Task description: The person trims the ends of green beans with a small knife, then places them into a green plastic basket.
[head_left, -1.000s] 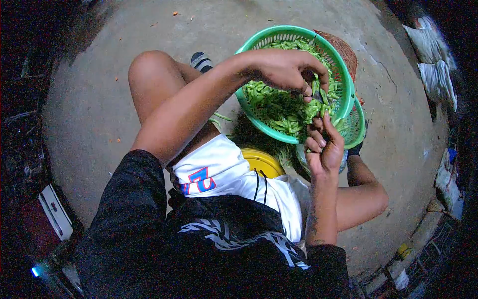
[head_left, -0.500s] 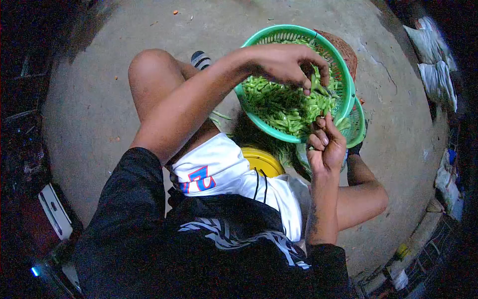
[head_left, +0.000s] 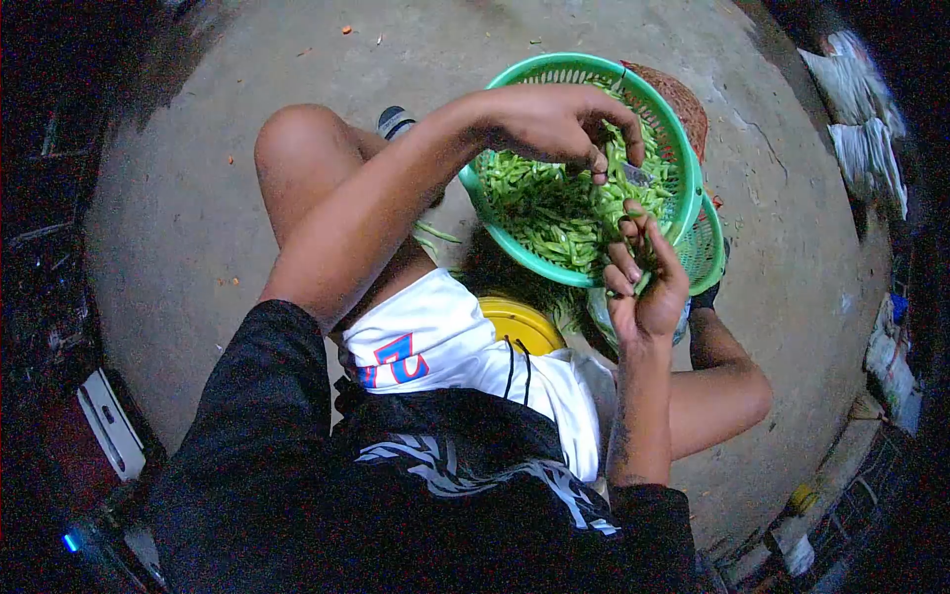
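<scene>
My left hand point(head_left: 574, 127) reaches over the green plastic basket point(head_left: 474, 198). Its fingers curl round a small knife, whose grey blade point(head_left: 636, 175) shows below them; the handle is hidden. Heaped inside the basket are cut green bean pieces point(head_left: 559, 238). At the basket's near right rim, my right hand point(head_left: 645, 277) is turned palm up with bent fingers. A green bean point(head_left: 642, 283) shows between those fingers and the palm, mostly covered.
Beneath the first basket's right side is a second green basket point(head_left: 705, 247). A yellow round lid or tub point(head_left: 520, 324) sits between my legs. Behind the basket is a reddish-brown mesh sack point(head_left: 678, 104). Pale sacks point(head_left: 866, 158) lie at the right edge.
My left hand has shifted slightly left, and the blade shows more clearly. My right hand has tilted, with its fingers spread further and the bean now visible in the palm.
</scene>
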Motion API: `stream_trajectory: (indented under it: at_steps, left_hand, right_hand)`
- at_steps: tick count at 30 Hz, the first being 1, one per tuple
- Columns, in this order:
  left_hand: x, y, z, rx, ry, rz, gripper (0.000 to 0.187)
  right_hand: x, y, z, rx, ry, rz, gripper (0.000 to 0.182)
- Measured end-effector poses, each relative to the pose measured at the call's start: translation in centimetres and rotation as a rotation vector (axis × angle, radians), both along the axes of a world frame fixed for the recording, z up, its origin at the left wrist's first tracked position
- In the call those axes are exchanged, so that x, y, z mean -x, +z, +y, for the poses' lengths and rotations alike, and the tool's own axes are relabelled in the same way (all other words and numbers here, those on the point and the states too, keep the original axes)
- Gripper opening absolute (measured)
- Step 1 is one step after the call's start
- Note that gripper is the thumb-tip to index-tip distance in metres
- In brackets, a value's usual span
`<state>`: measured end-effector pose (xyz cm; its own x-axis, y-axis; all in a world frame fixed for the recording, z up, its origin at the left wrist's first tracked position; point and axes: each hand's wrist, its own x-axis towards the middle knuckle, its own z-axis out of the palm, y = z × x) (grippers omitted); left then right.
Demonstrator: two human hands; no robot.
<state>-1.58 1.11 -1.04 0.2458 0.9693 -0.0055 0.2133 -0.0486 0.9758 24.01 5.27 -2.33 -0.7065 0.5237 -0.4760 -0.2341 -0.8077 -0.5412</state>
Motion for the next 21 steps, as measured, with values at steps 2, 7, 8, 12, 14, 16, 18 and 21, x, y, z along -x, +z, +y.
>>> stream_trajectory:
  at_steps: [2, 7, 8, 12, 14, 16, 18, 21]
  left_hand:
    - [-0.1, -0.3, -0.2, 0.083, 0.098, -0.058, 0.04]
    - [-0.2, -0.4, -0.4, 0.065, 0.066, -0.015, 0.036]
    - [-0.4, -0.5, -0.4, 0.029, 0.046, 0.032, 0.036]
    - [-1.3, -0.8, -0.1, 0.09, -0.002, -0.013, 0.037]
    - [-1.5, -0.3, 0.0, 0.077, -0.048, 0.036, 0.036]
    - [-1.7, -0.5, -0.1, 0.085, -0.04, 0.031, 0.036]
    - [-2.0, -0.6, -0.2, 0.095, -0.032, 0.028, 0.036]
    - [-2.6, -0.8, -0.2, 0.103, -0.102, 0.01, 0.036]
  right_hand:
    - [-0.3, 0.0, 0.2, 0.027, 0.013, 0.026, 0.039]
    - [-0.5, -0.6, 0.0, -0.085, 0.013, -0.102, 0.04]
    - [-0.3, -0.4, -0.2, -0.085, 0.012, -0.101, 0.04]
    - [-0.5, 0.0, 0.0, -0.079, 0.058, -0.141, 0.035]
    - [-1.0, -0.6, 0.4, 0.022, 0.068, -0.055, 0.032]
    - [-1.2, -1.0, 0.4, -0.006, 0.057, -0.016, 0.03]
    - [-0.9, -1.1, 0.2, -0.054, 0.046, -0.062, 0.028]
    - [-0.5, -1.1, -0.1, -0.095, 0.035, -0.081, 0.023]
